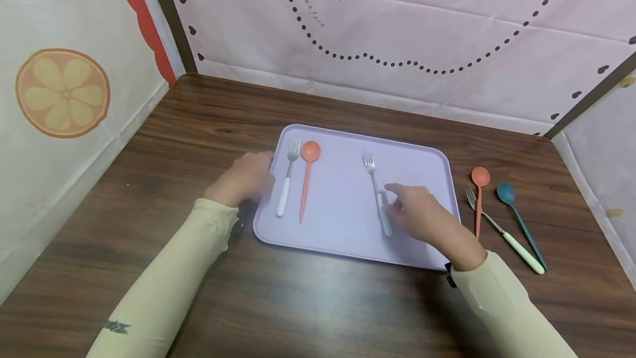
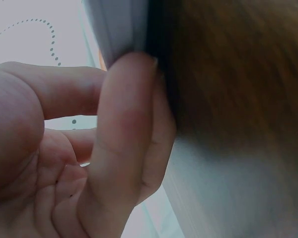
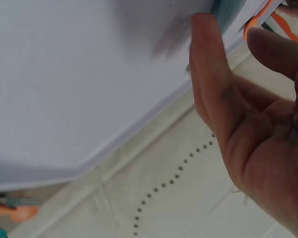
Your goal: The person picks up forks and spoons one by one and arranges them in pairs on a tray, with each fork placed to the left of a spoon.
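Note:
A lilac tray (image 1: 328,236) lies on the dark wooden table. My left hand (image 1: 247,177) grips its left rim, with fingertips (image 2: 129,74) against the tray edge in the left wrist view. Inside the tray, a white-handled fork (image 1: 283,198) lies beside a coral spoon (image 1: 305,181) on the left. Further right is another fork (image 1: 372,178) with a pale handle, tines pointing away. Beside that handle hovers my right hand (image 1: 414,211), its fingers fairly straight and the thumb apart in the right wrist view; whether a fingertip touches the handle is hard to tell.
Right of the tray, a second coral spoon (image 1: 480,178) lies across a fork with a pale green handle (image 1: 521,250). A teal spoon (image 1: 521,225) is beside them. Printed cloth walls (image 1: 422,26) stand behind and at both sides of the table (image 1: 199,120).

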The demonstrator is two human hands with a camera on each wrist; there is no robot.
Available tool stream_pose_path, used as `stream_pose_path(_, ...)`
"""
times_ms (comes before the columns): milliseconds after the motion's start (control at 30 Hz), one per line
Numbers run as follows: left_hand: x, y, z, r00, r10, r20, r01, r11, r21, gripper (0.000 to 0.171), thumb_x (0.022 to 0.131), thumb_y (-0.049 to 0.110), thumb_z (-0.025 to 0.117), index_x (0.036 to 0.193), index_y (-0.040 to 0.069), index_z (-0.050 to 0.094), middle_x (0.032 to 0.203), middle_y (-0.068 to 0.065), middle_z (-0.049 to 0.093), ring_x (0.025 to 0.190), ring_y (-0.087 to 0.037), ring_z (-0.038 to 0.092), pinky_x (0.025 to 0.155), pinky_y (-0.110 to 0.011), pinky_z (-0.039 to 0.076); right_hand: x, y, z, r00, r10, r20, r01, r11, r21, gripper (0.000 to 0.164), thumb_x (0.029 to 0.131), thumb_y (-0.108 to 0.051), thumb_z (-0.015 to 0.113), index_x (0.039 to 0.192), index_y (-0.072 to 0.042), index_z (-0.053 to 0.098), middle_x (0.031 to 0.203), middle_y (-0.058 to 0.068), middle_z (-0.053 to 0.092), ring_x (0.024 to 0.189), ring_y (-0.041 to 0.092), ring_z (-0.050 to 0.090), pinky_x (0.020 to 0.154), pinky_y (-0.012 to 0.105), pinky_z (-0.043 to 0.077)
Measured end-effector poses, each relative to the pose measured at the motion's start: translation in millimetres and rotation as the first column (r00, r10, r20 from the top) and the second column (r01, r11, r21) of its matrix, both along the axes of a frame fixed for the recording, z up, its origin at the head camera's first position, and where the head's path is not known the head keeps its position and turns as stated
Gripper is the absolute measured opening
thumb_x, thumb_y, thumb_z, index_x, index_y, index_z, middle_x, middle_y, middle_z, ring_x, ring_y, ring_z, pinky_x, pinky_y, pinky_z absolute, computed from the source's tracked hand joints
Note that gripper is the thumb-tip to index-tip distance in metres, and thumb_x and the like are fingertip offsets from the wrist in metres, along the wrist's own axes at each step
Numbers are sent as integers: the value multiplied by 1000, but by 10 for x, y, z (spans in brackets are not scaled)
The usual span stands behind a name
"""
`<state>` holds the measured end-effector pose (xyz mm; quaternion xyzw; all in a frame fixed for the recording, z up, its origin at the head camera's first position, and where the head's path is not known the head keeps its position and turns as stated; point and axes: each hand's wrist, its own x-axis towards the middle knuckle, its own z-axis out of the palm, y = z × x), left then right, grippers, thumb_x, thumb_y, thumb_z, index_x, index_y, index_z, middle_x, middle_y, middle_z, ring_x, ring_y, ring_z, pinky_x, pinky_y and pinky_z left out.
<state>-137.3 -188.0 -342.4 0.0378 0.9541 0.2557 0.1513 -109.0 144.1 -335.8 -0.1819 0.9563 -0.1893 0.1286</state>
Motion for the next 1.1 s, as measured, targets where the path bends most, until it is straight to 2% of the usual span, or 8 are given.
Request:
stream_pose_path(67,2,2,-6,1000,6,5,-6,1000,-2,46,91,3,48,136,-7,49,96,-21,61,72,-31,63,54,-35,54,69,24,-2,999,35,7,-35,999,8,51,96,-11,66,141,8,51,96,15,70,78,21,61,68,37,54)
stream_pose_path(200,4,-1,2,1000,13,12,-13,1000,-5,48,91,4,47,138,-7,48,96,-21,62,72,-31,63,55,-34,55,158,20,-41,993,118,-4,-118,993,-2,53,95,-12,70,139,10,50,81,5,63,71,18,55,64,34,50)
stream_pose_path(367,3,-12,7,1000,7,6,-7,1000,-19,49,90,3,47,137,-7,49,96,-21,61,74,-32,63,54,-35,54,206,-61,-109,979,184,-91,-184,983,-2,32,92,-11,72,116,6,60,66,-1,50,63,17,47,59,33,45)
stream_pose_path(433,2,-13,7,1000,6,6,-6,1000,-16,49,90,3,47,137,-7,48,96,-21,61,73,-32,62,54,-35,54,218,-108,-124,974,192,-117,-195,981,-12,30,92,-10,72,112,6,59,65,0,47,60,16,44,56,33,44)
stream_pose_path(567,-10,-18,2,1000,-3,2,3,1000,-15,46,90,3,47,134,-7,50,93,-20,62,72,-31,63,55,-35,53,244,-191,-147,968,203,-147,-208,978,-20,45,92,-13,73,126,12,56,63,-1,43,59,15,41,56,31,42)
stream_pose_path(667,-12,-18,3,1000,-10,1,10,1000,-15,42,90,3,47,131,-8,52,92,-20,62,73,-31,63,56,-36,54,254,-241,-169,967,205,-153,-209,978,-14,54,92,-17,74,131,14,53,63,-2,43,59,15,41,56,31,42)
stream_pose_path(900,10,-8,19,1000,-8,17,8,1000,-7,44,92,4,47,134,-9,49,96,-21,61,77,-31,63,58,-36,55,273,-341,-186,977,150,-149,-143,988,55,53,93,-28,74,129,6,55,65,1,47,62,20,50,59,40,48)
stream_pose_path(1100,9,10,17,1000,3,18,-3,1000,-8,44,92,4,47,134,-9,48,96,-21,61,71,-30,64,55,-35,54,293,-378,-206,980,111,-164,-96,990,101,54,93,-38,73,127,1,57,64,1,47,62,23,53,57,47,50)
